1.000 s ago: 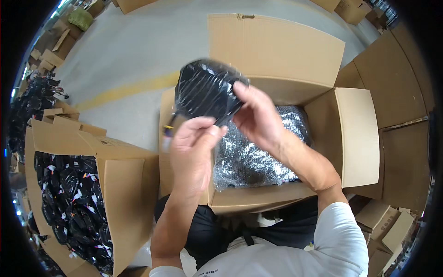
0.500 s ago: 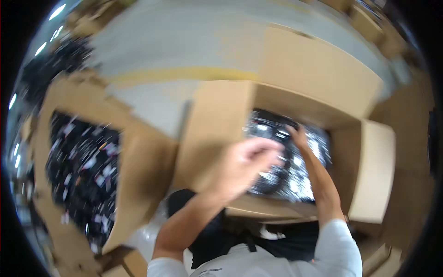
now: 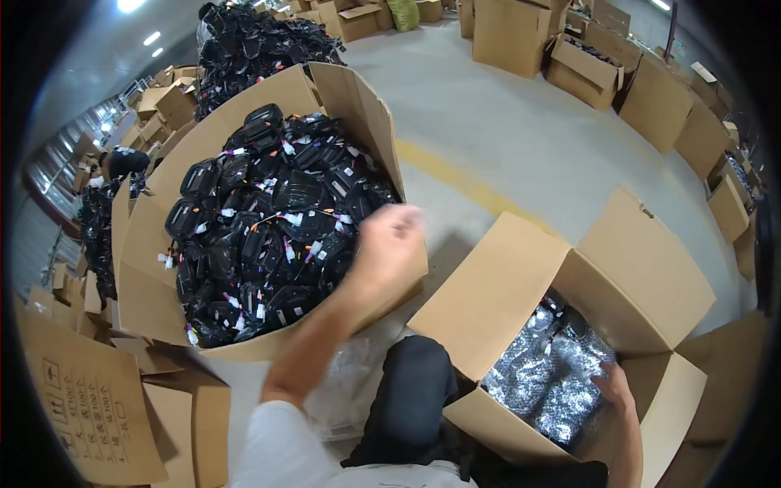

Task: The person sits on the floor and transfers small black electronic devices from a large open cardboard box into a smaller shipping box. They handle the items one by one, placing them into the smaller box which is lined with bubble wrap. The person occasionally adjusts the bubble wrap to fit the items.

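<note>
Cardboard box [image 3: 244, 154] w/ glossy black parts [image 3: 268, 236], left hand [image 3: 390, 244] over rim

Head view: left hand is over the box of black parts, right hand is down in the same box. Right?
Not quite. In the head view the left hand is over the box of black parts, but the right hand is down in the other box, on the silvery bagged items.

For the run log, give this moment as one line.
left hand: empty, over box of black parts | right hand: on bagged items in open carton
</note>
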{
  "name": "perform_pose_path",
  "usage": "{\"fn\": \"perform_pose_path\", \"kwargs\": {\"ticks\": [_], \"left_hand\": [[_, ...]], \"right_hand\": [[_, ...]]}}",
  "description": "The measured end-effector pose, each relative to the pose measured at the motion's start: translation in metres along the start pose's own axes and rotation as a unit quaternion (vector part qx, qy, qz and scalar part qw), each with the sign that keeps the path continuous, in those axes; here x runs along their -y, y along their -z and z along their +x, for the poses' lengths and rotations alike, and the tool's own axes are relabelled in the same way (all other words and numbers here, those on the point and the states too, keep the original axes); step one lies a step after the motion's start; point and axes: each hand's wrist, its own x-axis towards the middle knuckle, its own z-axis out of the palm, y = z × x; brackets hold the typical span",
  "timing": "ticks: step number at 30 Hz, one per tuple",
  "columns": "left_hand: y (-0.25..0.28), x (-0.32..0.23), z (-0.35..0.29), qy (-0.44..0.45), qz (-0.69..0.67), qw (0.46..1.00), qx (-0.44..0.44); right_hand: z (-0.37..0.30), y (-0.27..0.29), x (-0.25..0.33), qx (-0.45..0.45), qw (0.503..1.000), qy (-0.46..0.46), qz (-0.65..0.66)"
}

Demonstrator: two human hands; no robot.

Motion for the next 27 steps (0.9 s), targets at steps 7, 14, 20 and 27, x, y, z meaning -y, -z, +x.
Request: {"fn": "perform_pose_path", "kwargs": {"ticks": [7,14,20,27], "left_hand": [[0.085,0.157,0.073,0.137,0.255,0.953,-0.085],[0.080,0.197,0.113,0.070,0.038,0.986,-0.149],[0.083,0.192,0.101,-0.041,0.182,0.975,-0.117],[0.122,0.172,0.101,-0.025,0.128,0.967,-0.218]], "right_hand": [[-0.090,0.013,0.021,0.064,0.980,-0.118,0.144],[-0.076,0.006,0.027,0.055,0.986,-0.125,0.093],[-0.091,0.002,0.007,0.064,0.988,-0.113,0.085],[-0.091,-0.003,-0.003,0.040,0.990,-0.103,0.087]]}}
